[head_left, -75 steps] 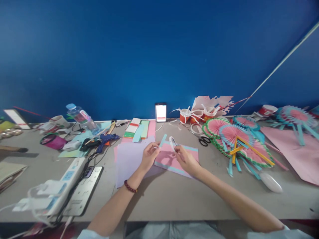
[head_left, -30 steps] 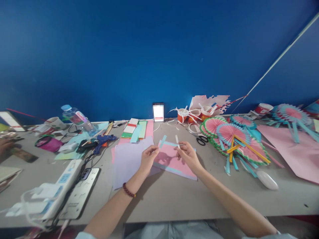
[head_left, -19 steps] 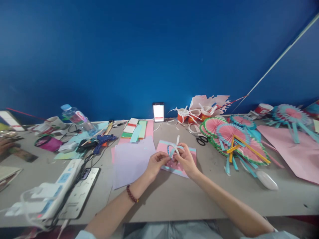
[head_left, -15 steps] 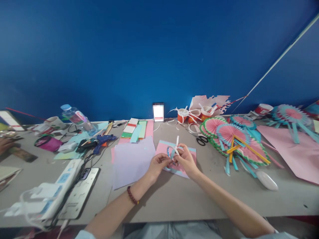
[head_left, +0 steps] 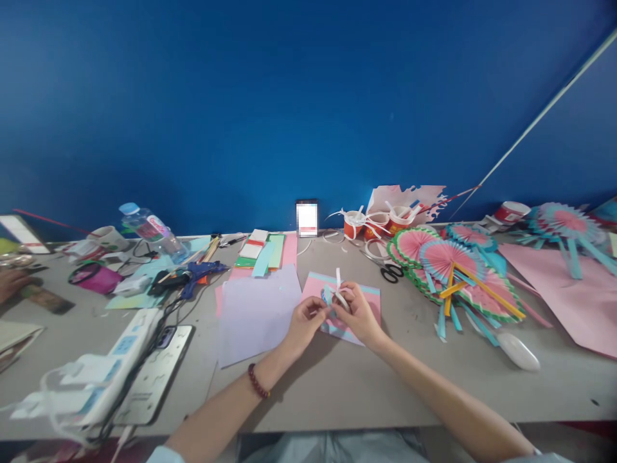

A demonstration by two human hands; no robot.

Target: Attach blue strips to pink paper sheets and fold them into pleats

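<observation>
My left hand (head_left: 304,320) and my right hand (head_left: 361,316) meet over a pink card with light blue edges (head_left: 370,301). Fingers of both are pinched on a small ring of blue and white strip (head_left: 328,295). A white strip end (head_left: 338,276) sticks up from it beside my right fingers. The lower part of the ring is hidden by my fingertips. Left of the card, close to my left hand, lies a lilac sheet of paper (head_left: 255,315).
Pleated paper fans (head_left: 448,260), black-handled scissors (head_left: 391,273) and a white mouse (head_left: 518,352) lie to the right. On the left are a glue gun (head_left: 197,275), a bottle (head_left: 154,231), a phone (head_left: 153,379) and a power strip (head_left: 120,360). Another person's hand (head_left: 12,283) shows far left.
The ring has turned in my fingers, showing narrower now, and the white end stands slightly lower and further left. Both hands stay over the pink card.
</observation>
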